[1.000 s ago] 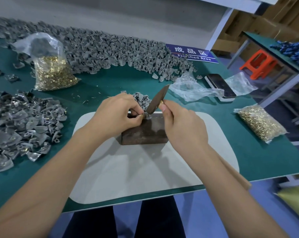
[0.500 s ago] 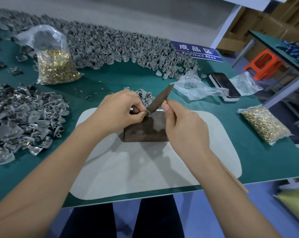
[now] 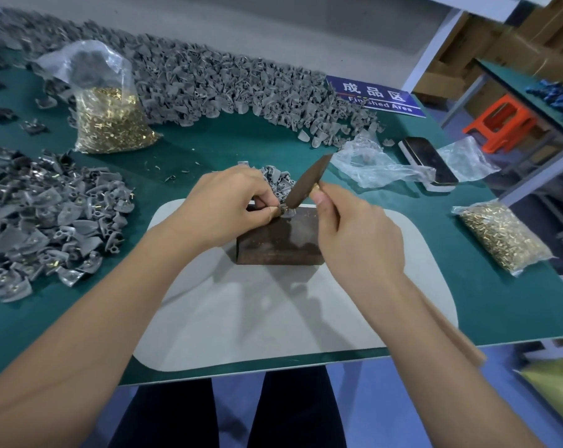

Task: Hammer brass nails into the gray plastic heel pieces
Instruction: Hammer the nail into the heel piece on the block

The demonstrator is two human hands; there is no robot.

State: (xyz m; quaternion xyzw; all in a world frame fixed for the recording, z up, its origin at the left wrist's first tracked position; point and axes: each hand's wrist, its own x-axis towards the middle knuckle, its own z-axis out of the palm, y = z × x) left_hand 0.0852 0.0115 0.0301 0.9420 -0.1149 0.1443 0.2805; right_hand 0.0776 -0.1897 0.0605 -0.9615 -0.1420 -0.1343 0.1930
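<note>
Head view: I see the left hand [image 3: 228, 205] with fingers curled, thumb and forefinger pinching a small gray plastic heel piece [image 3: 286, 211] down on the far edge of the dark brown rectangular block [image 3: 278, 239]. Right hand [image 3: 357, 234] is wrapped around a hammer with a dark flat metal head [image 3: 309, 185]; the head is tilted, its lower end touching the heel piece. The light wooden handle [image 3: 457, 331] runs back under the right forearm. I can't make out a brass nail at the contact point. The block sits on a pale gray rounded mat [image 3: 273, 318] on the green tabletop [image 3: 499, 302]. Small gray pile [image 3: 278, 181] just behind the block, big piles [image 3: 44, 218] left and along the back [image 3: 228, 88]. Clear plastic bags of brass nails far left [image 3: 107, 121] and right [image 3: 503, 237]. Black phone [image 3: 430, 163] and a blue sign [image 3: 377, 95] on the right.
</note>
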